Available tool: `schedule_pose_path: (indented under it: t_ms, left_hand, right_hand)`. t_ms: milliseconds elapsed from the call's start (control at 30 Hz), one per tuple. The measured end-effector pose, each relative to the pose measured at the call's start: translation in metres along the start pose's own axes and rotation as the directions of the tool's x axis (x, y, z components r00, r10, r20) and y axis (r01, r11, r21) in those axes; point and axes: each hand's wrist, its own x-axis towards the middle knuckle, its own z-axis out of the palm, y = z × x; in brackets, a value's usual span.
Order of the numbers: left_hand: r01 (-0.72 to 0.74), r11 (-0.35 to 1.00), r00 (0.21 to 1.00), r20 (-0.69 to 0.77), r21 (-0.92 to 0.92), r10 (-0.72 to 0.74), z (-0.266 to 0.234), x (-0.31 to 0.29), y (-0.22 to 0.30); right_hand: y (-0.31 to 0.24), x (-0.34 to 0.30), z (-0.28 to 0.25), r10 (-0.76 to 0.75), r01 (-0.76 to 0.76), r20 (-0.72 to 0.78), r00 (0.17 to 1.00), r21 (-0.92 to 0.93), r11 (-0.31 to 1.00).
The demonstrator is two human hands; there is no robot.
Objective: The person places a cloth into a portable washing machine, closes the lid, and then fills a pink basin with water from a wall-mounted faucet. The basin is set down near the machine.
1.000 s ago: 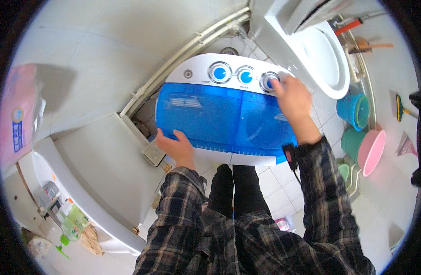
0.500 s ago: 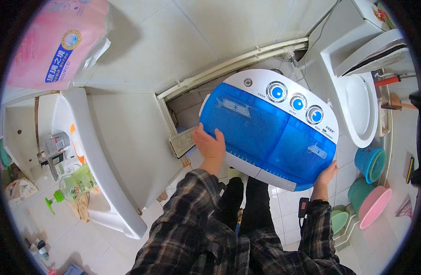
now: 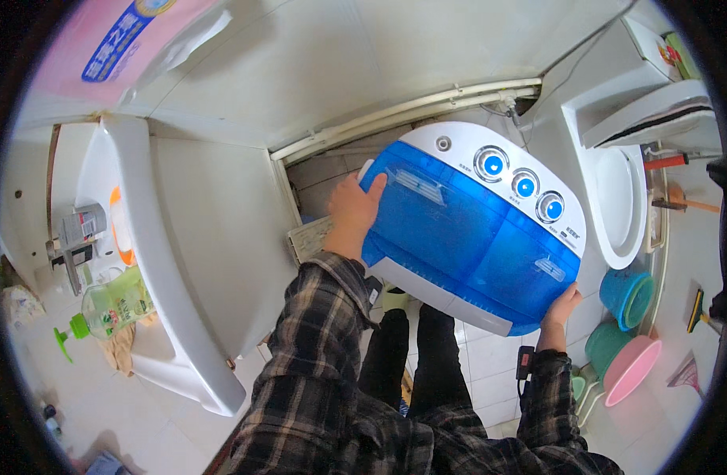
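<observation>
In a tiled bathroom, between the sink (image 3: 169, 317) and toilet (image 3: 617, 198), the left hand (image 3: 352, 212) and right hand (image 3: 560, 307) each clasp an end of the blue washing machine (image 3: 474, 229), held tilted above the floor.

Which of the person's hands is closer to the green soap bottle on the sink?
The left. The left hand grips the left end of the blue washing machine, on the side nearer the green soap bottle. The right hand holds its far right corner.
</observation>
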Motion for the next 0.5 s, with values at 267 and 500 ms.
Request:
schedule_pose_path:
  t_ms: [267,500]
  left_hand:
    - [0.184,0.937,0.97,-0.102,-0.297,-0.223,-0.003,-0.047,-0.082]
    - [0.311,0.864,0.86,-0.27,-0.396,-0.433,-0.012,-0.019,-0.086]
  right_hand:
    - [-0.031,0.018,0.031,-0.245,0.27,0.146,0.958,-0.187,0.945]
    - [-0.151,0.047,0.139,-0.468,0.499,0.276,0.839,-0.052,0.865]
